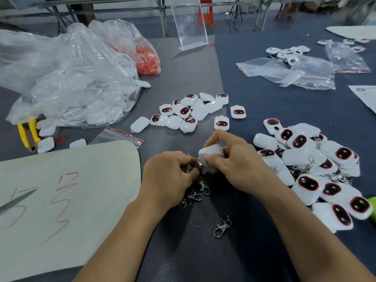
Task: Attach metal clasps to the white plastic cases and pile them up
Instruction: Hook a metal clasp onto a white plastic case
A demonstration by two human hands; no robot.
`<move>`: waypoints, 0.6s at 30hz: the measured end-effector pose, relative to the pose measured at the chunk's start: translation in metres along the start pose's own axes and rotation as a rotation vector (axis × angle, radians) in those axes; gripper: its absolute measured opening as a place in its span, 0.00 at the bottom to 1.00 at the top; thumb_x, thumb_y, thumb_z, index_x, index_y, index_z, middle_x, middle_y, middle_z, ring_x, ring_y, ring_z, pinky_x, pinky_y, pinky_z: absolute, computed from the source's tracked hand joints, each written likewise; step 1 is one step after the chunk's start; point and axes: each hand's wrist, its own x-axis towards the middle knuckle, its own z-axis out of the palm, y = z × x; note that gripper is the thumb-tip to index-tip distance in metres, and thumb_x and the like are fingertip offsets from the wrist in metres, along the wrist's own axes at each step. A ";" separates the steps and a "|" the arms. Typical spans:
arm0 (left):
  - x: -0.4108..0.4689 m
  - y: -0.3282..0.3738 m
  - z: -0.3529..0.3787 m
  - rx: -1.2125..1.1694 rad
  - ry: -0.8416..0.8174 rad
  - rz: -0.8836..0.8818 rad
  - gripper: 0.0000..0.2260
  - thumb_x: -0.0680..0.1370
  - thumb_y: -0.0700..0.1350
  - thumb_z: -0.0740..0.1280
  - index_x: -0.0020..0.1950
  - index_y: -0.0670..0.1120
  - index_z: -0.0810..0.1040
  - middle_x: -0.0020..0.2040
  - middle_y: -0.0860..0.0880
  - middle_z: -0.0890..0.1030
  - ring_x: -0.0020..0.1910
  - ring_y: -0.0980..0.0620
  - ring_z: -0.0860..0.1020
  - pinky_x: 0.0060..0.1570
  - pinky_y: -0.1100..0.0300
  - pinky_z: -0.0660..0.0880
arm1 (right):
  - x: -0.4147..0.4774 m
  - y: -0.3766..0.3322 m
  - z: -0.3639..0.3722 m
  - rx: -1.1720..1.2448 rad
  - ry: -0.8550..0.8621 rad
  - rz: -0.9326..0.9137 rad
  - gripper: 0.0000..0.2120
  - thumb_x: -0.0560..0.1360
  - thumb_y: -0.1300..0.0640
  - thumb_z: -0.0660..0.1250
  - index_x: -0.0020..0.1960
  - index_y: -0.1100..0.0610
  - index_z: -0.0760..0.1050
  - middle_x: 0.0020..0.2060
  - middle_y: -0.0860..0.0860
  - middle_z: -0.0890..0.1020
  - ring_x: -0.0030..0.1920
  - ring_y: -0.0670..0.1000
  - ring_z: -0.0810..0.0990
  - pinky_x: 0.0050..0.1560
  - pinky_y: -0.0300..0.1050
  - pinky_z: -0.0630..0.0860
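Right hand [234,159]: centre of frame; fingers curled round a white case [210,151], held just above the table [264,102].
Left hand [173,176]: just left of the case; fingers clenched on a metal clasp [200,164] that meets the case's near left edge. Whether it is hooked on cannot be told.
Loose clasps [195,195]: small heap on the table directly below the hands; a single clasp [221,225] lies apart, lower centre.
Bare cases [189,112]: scattered group above the hands, some face up, some face down.
Clasped pile [317,171]: right of frame; cases heaped with clasps and rings showing between them.
Large clear bag [67,78]: upper left, slumped open; holds many white cases.
Second clear bag [147,58]: behind it; holds orange-red rings.
Zip bags [284,72]: upper right, lying flat; contents cannot be made out. White cases lie just behind them.
Yellow pliers [28,131]: left edge, beside the large bag.
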 end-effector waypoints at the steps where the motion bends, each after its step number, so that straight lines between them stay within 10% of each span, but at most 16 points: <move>1: 0.000 0.000 0.000 -0.004 0.006 0.005 0.04 0.70 0.53 0.73 0.44 0.59 0.86 0.31 0.60 0.75 0.36 0.58 0.74 0.38 0.60 0.67 | 0.000 0.001 0.000 -0.016 -0.008 -0.003 0.07 0.76 0.51 0.72 0.49 0.42 0.75 0.34 0.47 0.83 0.32 0.44 0.77 0.35 0.42 0.71; 18: -0.001 0.002 -0.004 0.022 0.016 -0.039 0.09 0.68 0.55 0.68 0.41 0.54 0.85 0.34 0.55 0.79 0.37 0.53 0.77 0.40 0.52 0.76 | -0.005 -0.012 0.007 -0.176 -0.079 -0.026 0.03 0.78 0.49 0.69 0.47 0.42 0.75 0.38 0.51 0.81 0.40 0.53 0.78 0.34 0.43 0.69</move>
